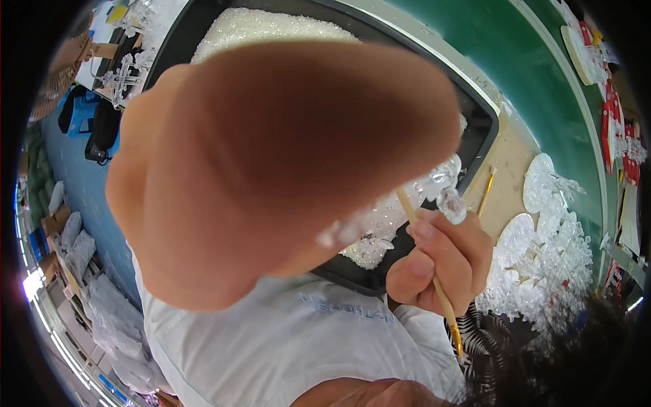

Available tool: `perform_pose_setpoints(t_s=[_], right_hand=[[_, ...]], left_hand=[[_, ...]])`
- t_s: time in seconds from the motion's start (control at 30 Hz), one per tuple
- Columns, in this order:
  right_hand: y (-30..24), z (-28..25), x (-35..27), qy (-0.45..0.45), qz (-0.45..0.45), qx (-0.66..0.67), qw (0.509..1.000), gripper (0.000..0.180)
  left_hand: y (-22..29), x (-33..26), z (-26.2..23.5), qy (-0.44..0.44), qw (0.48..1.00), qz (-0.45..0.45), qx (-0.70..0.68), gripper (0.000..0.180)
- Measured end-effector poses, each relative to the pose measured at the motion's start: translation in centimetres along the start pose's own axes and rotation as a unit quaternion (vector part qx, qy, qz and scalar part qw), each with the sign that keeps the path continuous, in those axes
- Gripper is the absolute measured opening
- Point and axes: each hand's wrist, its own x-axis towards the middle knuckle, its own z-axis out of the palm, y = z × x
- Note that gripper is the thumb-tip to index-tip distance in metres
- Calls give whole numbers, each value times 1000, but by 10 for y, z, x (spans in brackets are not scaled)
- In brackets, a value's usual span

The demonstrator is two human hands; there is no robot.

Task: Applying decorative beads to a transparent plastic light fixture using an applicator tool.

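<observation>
My right hand (453, 261): fingers clamped on a brush (445, 302), clear ornament (447, 186) just beside. My left hand (271, 163): blurred, grip I cannot tell. Black tray (485, 132), beyond.

Blk tray (485, 136), wht granules (271, 24), tan brush (444, 302) w/ ylw end (457, 337), grn table (475, 34), b/w striped fabric (487, 337)

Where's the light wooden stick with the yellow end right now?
In the head view, the wooden stick is right of centre, held in the right hand, its yellow end pointing down near the black-and-white striped material.
</observation>
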Motion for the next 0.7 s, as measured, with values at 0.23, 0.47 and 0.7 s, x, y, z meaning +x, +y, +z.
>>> perform_pose_setpoints(t_s=[0.23,0.47,0.7], right_hand=[[-2,0,5,27,17,32,999,18],[-3,-4,0,-4,43,31,999,17],[-3,-4,-3,22,36,42,998,16]], left_hand=[[11,16,-1,27,995,90,14,31],[5,10,5,77,992,92,31,44],[6,28,3,49,992,105,43,43]])
